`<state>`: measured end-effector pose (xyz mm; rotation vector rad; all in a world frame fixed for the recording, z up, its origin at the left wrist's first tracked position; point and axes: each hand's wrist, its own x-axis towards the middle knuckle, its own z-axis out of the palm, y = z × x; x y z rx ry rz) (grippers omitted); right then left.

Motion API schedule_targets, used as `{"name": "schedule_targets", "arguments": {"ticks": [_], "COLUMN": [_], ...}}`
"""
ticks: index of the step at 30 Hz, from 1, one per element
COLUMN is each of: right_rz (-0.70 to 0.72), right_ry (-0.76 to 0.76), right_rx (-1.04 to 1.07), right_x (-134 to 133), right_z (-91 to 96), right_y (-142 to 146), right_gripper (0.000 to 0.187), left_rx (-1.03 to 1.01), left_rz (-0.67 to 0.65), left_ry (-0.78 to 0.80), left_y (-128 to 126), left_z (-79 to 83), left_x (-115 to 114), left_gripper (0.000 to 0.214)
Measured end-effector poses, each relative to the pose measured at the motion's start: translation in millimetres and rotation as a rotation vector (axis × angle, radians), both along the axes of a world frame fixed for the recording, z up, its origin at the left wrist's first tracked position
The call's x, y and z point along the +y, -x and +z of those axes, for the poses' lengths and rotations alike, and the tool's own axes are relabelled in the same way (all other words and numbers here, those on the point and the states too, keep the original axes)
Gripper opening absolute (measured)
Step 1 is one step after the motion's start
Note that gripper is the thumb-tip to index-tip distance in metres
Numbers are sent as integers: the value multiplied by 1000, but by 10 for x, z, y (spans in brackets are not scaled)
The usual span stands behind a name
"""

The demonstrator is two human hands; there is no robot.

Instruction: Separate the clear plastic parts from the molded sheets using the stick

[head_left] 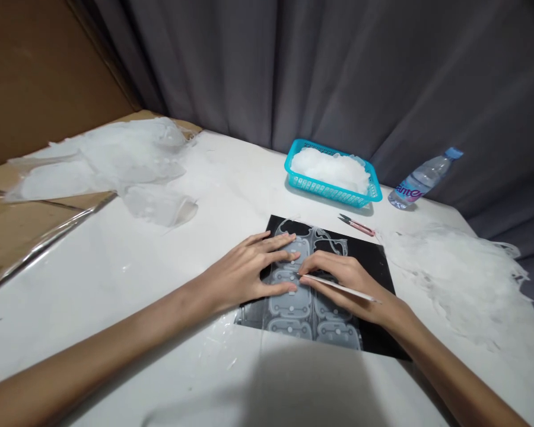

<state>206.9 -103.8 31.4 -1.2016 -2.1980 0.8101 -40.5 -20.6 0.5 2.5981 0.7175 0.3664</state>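
A translucent sheet of rounded rectangular moulded pieces (pixel 289 301) lies on a black mat (pixel 374 267). Pressing on the sheet's upper left part is my left hand (pixel 253 267), its fingers spread. My right hand (pixel 342 276) pinches a thin white pen-like tool (pixel 347 289), whose tip touches or nearly touches the sheet beside my left fingers. Thin strips of loose translucent trim (pixel 333 240) curl at the sheet's far edge. My right hand hides part of the right column of pieces.
Behind the mat stands a turquoise basket (pixel 324 188) of whitish translucent pieces. Red-handled thread snips (pixel 356 225) lie before it, near a water bottle (pixel 420 181). Translucent scraps (pixel 463 284) are heaped at right. Filmy plastic bags (pixel 115 157) lie at left by cardboard (pixel 35 231).
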Motion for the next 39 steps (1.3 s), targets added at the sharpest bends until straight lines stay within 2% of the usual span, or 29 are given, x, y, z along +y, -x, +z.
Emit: {"name": "schedule_targets", "arguments": {"ticks": [7,14,18,21,26,31,35,39], "right_rz": [-52,-32,11,5,-13,-6,15,58], "right_ry": [-8,-76,-172,-167,-89,-115,-203,-443], "right_rx": [-24,-65,-172,-258,-147,-104,-168,-389], "right_x": [5,7,-19,-47,-62,-42,-22,-21], "right_z": [-26,-46,-37,11,26,-26,-81,-214], "right_y": [50,83,102,76,13,46,84,78], "right_gripper": [8,10,12,13,11,10,13,20], "left_rx": [8,8,12,10,21,7,5,-31], "left_rz": [-2,-8,-10,-17,-27,-20,-18,-38], "left_ry": [-14,-36,-50,-60,-53,-31,-6,3], "left_y": [-11,-10,-6,-7,-16,-17,-16,-14], "left_z": [-3,-19,-21,-23,-21,-11,-10,-23], "left_x": [-1,-4,-4,6,19,6,1,14], "left_gripper": [64,64,65,66,69,69,66,61]}}
